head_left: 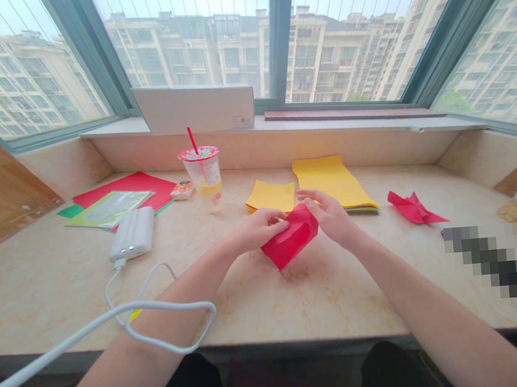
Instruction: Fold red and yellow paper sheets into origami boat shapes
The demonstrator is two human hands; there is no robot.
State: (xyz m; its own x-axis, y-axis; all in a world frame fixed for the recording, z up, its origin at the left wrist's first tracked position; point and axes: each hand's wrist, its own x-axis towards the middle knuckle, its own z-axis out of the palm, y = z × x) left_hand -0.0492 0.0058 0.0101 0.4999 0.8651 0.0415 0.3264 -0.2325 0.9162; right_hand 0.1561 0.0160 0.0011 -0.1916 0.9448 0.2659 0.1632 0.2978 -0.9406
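Observation:
A sheet of red paper (291, 241), partly folded, is held up between both hands above the stone counter. My left hand (263, 226) pinches its left edge, thumb on the near face. At its upper right side, my right hand (327, 212) grips the paper, with some fingers hidden behind it. The paper's lower corner points toward me, close to the counter. Just behind the hands lie a small stack of yellow paper (272, 195) and a larger stack of yellow sheets (333, 181). A folded red paper figure (415, 208) rests to the right.
A white power bank (133, 233) with a white cable (160, 307) crossing over my left forearm sits at left. Near it are red sheets (128, 184), a small box (182, 191) and a plastic cup with a straw (203, 171). A pixelated dark object (501, 264) lies right.

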